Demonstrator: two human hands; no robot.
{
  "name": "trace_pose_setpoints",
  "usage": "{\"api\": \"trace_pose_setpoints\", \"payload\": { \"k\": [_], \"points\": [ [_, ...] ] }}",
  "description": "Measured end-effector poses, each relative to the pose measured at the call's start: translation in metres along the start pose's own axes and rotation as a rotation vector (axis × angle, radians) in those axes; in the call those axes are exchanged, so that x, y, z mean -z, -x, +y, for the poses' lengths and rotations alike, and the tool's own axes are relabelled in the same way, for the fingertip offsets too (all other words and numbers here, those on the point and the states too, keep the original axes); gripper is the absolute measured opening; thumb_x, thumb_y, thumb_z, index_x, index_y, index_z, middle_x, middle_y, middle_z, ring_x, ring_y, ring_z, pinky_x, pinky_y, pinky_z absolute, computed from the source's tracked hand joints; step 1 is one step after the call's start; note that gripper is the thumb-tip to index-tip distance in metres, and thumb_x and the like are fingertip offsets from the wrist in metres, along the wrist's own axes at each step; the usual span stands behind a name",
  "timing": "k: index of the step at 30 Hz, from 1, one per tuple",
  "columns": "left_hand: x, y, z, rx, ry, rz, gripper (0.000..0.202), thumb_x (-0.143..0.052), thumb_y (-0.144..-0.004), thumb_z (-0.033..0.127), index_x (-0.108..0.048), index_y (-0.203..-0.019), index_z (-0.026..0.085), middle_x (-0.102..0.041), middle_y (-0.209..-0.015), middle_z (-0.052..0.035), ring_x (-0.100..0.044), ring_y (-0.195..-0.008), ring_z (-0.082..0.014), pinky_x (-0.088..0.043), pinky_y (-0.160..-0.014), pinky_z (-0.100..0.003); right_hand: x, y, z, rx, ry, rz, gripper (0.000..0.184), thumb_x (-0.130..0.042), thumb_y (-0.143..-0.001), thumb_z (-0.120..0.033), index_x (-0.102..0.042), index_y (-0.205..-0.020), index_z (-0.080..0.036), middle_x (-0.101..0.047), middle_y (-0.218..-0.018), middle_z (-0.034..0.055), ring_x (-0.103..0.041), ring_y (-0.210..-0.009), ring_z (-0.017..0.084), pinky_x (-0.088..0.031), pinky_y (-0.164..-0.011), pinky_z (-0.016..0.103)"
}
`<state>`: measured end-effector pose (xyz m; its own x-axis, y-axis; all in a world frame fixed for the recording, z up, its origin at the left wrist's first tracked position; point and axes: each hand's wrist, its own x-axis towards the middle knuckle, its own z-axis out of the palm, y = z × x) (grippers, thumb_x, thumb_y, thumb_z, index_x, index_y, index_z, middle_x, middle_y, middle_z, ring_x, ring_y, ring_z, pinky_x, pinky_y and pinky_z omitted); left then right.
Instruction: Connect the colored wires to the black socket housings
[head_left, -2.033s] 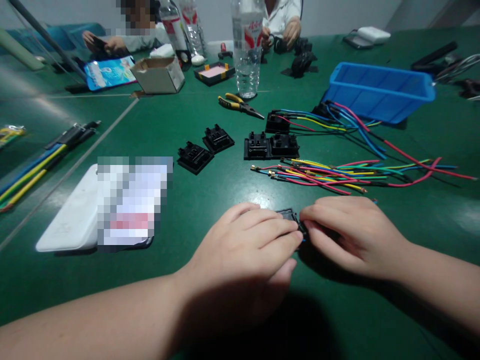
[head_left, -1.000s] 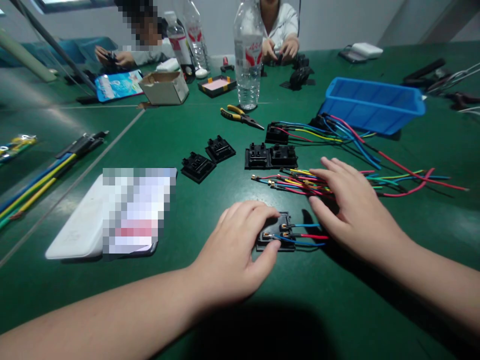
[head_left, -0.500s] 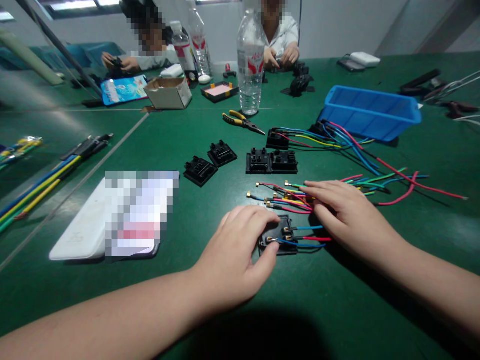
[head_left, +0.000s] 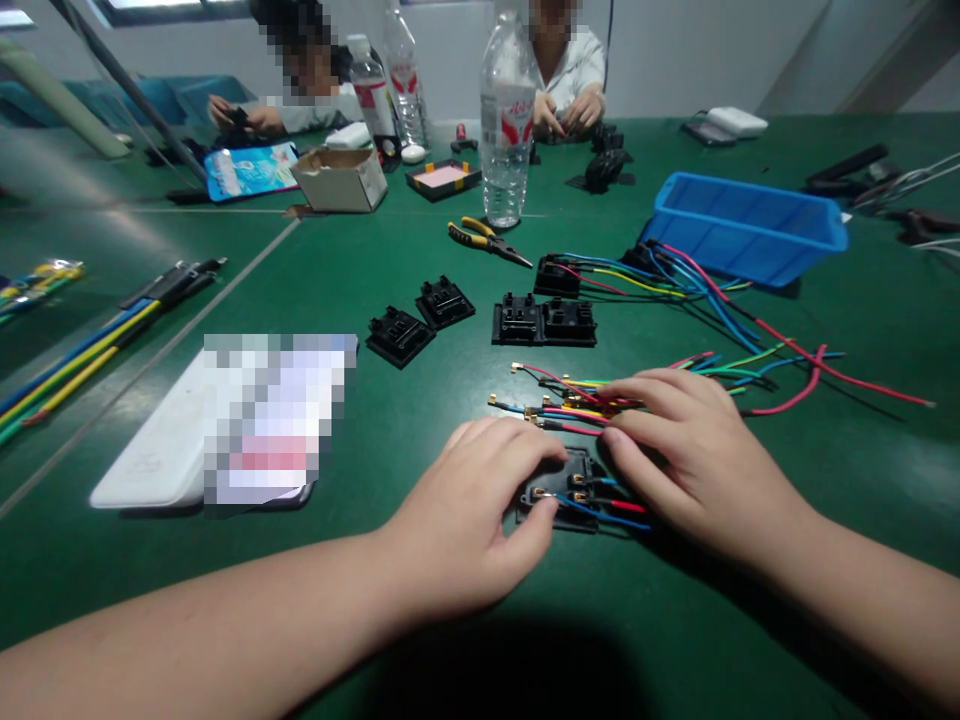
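My left hand [head_left: 480, 500] grips the left side of a black plastic socket housing [head_left: 556, 477] lying on the table, thumb at its near edge and fingers over its far edge. Blue and red wires [head_left: 626, 505] with brass terminals run from the housing to the right, passing under my right hand. Just behind lies a bundle of loose wires [head_left: 555, 411] in red, blue, green and yellow, with brass terminals at the left ends. My right hand [head_left: 690, 450] has its fingers and thumb closed on this bundle; the fingertips are partly hidden among the wires.
Several black housings [head_left: 401, 336] lie beyond my hands, along with yellow-handled pliers [head_left: 489, 242]. A blue bin [head_left: 750, 225], a water bottle [head_left: 506, 140] and a cardboard box [head_left: 341, 180] stand farther off. Phones [head_left: 150, 440] lie left. Two people sit across the table.
My right thumb and fingers have drawn left and closer together over the wire bundle, which has shifted slightly left. My left hand stays on the housing.
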<state>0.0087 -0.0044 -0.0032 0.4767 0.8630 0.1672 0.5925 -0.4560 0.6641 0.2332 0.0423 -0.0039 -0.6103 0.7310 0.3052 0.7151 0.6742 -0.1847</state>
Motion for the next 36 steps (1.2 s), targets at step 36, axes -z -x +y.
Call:
{"api": "trace_pose_setpoints", "payload": {
  "k": [36],
  "points": [
    [0.002,-0.002,0.001,0.030,0.030,-0.030,0.021,-0.058,-0.086,0.018,-0.057,-0.107,0.018,-0.064,-0.112,-0.0041,-0.055,-0.109,-0.0200,-0.042,-0.095,-0.038,-0.012,0.000,0.010,0.008,-0.041,0.113,0.030,-0.045,-0.093,-0.018,-0.068,-0.112,-0.013,-0.071,-0.116,0.0137,-0.064,-0.108,0.029,-0.046,-0.093,0.051]
  ]
}}
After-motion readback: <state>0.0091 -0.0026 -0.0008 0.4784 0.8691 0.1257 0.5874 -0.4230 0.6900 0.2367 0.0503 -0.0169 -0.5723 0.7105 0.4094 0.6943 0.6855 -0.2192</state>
